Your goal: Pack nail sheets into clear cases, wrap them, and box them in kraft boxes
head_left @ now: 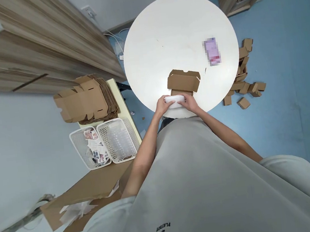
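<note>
Between my two hands is a small white wrapped bundle (175,101), held level over the near edge of the round white table (147,49). My left hand (164,105) closes on its left end, and my right hand (190,102) grips the right end, thumbs on the near side. What the white wrapping contains is hidden. Just beyond the bundle lies a brown cardboard box (184,81) with its lid folded open. My hands and the bundle cover its near part.
A blurred purple item (212,51) lies on the table's right side. Small closed cardboard boxes (243,86) are heaped on the floor at right. At left are stacked flat cardboard blanks (88,99), a basket of printed packets (80,149) and a basket of clear plastic pieces (104,133).
</note>
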Demonstrator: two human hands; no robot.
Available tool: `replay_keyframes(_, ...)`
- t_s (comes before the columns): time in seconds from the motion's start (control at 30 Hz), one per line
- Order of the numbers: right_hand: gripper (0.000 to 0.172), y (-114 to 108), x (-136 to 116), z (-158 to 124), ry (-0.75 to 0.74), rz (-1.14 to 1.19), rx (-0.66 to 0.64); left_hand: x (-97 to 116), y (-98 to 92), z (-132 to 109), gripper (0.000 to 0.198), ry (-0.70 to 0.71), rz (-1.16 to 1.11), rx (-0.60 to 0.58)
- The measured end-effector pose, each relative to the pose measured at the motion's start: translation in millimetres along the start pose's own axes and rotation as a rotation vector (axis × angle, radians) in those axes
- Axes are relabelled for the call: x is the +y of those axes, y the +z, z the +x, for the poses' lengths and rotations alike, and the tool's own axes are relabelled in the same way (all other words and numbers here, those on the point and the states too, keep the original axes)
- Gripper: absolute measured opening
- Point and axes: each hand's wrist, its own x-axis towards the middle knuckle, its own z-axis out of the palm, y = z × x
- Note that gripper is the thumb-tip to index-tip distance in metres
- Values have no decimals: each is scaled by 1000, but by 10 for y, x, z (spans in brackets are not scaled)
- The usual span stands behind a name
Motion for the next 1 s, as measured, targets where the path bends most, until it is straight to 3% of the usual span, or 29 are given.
replay_keyframes(0.17, 46, -33, 143, 67, 203, -75, 115, 66, 311, 265, 37, -98, 71, 25)
replay_keyframes(0.33, 44, 22, 245, 116, 295, -130, 173, 180, 452, 416, 17, -126, 344, -26)
replay_keyframes(0.6, 31, 89, 191, 263, 379, -257, 109, 288, 546, 434, 19, -108, 736, -45)
replay_keyframes(0.73, 27, 103, 142, 310, 403, -365, 50, 286, 562, 402, 34, -103, 779, -57)
replay_keyframes(0.9, 23, 105, 84, 352, 373, -413, 36, 313, 575, 392, 35, -96, 820, -54)
replay_keyframes(1.0, 21, 27, 75, 327, 355, -414, 42, 324, 469, 341, 31, -59, 796, -45)
